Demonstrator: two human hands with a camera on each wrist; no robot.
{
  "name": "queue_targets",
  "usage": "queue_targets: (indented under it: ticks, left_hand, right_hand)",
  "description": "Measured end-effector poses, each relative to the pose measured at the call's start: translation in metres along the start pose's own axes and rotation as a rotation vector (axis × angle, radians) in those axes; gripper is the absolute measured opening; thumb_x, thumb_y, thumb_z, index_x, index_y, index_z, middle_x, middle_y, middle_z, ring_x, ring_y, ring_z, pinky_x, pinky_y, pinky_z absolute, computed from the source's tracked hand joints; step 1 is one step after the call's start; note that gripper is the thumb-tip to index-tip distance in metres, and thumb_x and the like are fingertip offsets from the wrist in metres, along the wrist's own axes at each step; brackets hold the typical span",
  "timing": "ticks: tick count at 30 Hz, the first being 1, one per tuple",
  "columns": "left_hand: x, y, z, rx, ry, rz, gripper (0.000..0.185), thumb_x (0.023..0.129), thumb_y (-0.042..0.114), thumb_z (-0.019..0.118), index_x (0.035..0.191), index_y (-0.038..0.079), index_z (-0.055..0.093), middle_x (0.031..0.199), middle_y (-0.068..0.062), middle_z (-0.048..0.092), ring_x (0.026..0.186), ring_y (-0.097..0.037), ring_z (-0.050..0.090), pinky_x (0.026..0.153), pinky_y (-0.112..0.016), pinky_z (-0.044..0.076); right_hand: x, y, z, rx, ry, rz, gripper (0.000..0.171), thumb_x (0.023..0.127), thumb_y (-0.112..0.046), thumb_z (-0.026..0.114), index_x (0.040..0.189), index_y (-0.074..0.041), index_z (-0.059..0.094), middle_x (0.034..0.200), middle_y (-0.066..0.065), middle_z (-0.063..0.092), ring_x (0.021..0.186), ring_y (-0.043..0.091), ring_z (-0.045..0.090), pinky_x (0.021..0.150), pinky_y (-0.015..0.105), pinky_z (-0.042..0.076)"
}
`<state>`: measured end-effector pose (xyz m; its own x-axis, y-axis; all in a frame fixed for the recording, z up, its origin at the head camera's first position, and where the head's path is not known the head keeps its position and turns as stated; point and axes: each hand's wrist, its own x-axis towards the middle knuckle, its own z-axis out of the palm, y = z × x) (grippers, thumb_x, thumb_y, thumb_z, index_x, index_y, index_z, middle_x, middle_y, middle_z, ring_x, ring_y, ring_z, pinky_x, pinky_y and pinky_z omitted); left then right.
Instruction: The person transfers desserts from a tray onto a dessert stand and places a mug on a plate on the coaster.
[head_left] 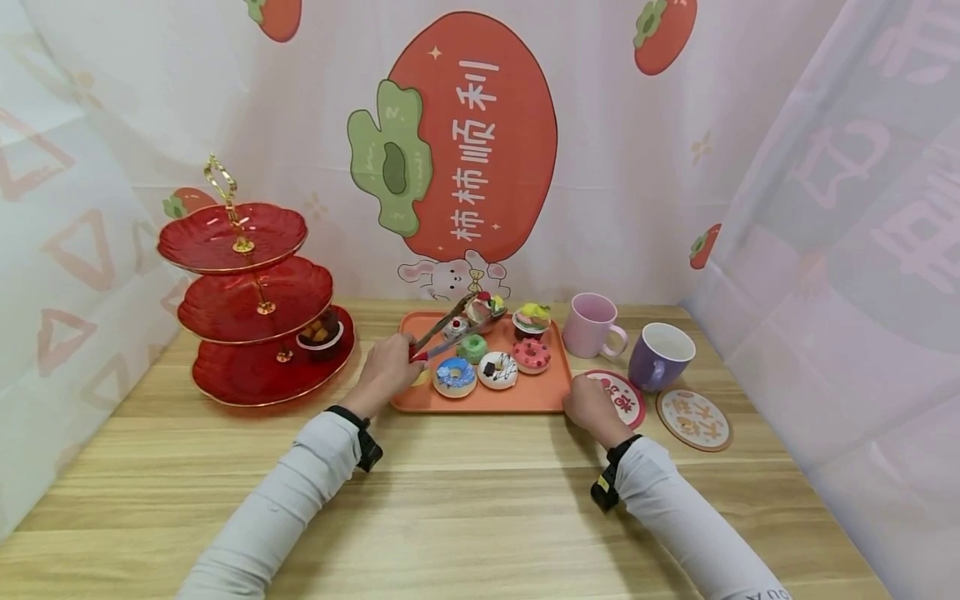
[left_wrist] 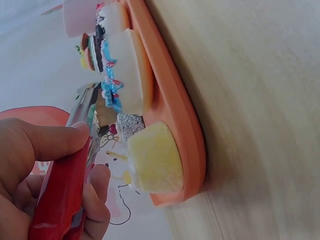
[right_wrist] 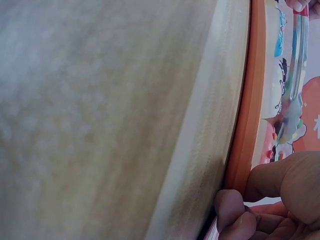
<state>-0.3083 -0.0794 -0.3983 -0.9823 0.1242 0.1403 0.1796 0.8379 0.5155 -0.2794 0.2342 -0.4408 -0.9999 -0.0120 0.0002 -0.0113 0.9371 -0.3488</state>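
My left hand point(head_left: 386, 367) grips a pair of tongs by their red handles point(left_wrist: 62, 195), the thumb on top. The metal arms reach over an orange tray point(head_left: 528, 400), and their ends lie on either side of a cupcake point(head_left: 478, 310) with a red topping at the back. Blue point(head_left: 454, 378), white point(head_left: 498, 371), pink point(head_left: 532, 356) and green point(head_left: 472, 348) doughnuts sit on the tray. A yellow cake piece point(left_wrist: 157, 157) fills its left front corner. At the right front corner, my right hand point(head_left: 592, 408) holds the tray's rim between thumb and curled fingers.
A red three-tier stand point(head_left: 255, 379) stands left, with a chocolate-topped cupcake point(head_left: 322, 335) on its lowest tier. Right of the tray are a pink mug point(head_left: 588, 325), a purple mug point(head_left: 658, 362) and two round coasters, one pink-edged point(head_left: 626, 400), one brown-edged point(head_left: 693, 419). A printed cloth hangs behind.
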Motion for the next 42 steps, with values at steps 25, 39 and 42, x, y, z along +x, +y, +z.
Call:
queue_targets:
  ticks: [25,39,42]
  left_hand:
    - [-0.018,-0.023,-0.036,-0.013,0.091,0.053,0.024,0.079,0.015,0.074,0.096,0.0,0.065,0.077,-0.01,0.06,0.069,-0.027,0.052,0.057,-0.035,0.039]
    - [-0.036,-0.043,-0.058,-0.028,0.056,-0.012,0.031,0.081,0.015,0.072,0.103,-0.004,0.062,0.081,-0.013,0.06,0.068,-0.027,0.051,0.055,-0.034,0.039]
    - [-0.041,-0.046,-0.062,-0.014,0.057,-0.008,0.034,0.081,0.017,0.073,0.104,-0.005,0.062,0.081,-0.013,0.061,0.069,-0.028,0.051,0.056,-0.035,0.038]
  right_hand:
    - [0.002,0.0,0.001,-0.009,-0.001,-0.005,0.016,0.081,0.0,0.05,0.066,-0.002,0.054,0.061,0.008,0.047,0.056,0.023,0.047,0.051,0.032,0.038]
    - [0.001,-0.001,-0.002,-0.006,-0.017,0.0,0.015,0.081,0.0,0.05,0.066,-0.001,0.055,0.062,0.01,0.049,0.057,0.024,0.048,0.052,0.033,0.039]
    - [0.0,-0.001,-0.003,-0.002,-0.015,-0.001,0.015,0.08,0.0,0.05,0.066,-0.002,0.054,0.061,0.009,0.048,0.057,0.023,0.048,0.052,0.033,0.038]
